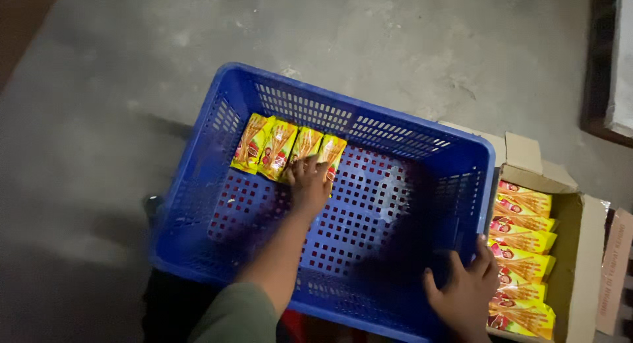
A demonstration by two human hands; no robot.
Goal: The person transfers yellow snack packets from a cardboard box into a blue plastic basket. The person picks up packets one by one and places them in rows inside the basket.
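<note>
A blue plastic crate (369, 115) with perforated walls and floor stands on a concrete floor. Several yellow snack packets (264, 145) lie side by side in its far left corner. My left hand (308, 183) reaches into the crate, its fingers spread flat on the rightmost packets of that row. My right hand (465, 295) grips the crate's near right rim, next to an open cardboard box (583, 250). The box holds a stack of the same yellow packets (524, 241).
Grey concrete floor (395, 33) surrounds the crate. A dark wooden frame (597, 86) stands at the upper right. The cardboard box's flaps are open beside the crate's right wall. Most of the crate's floor (369, 218) is bare.
</note>
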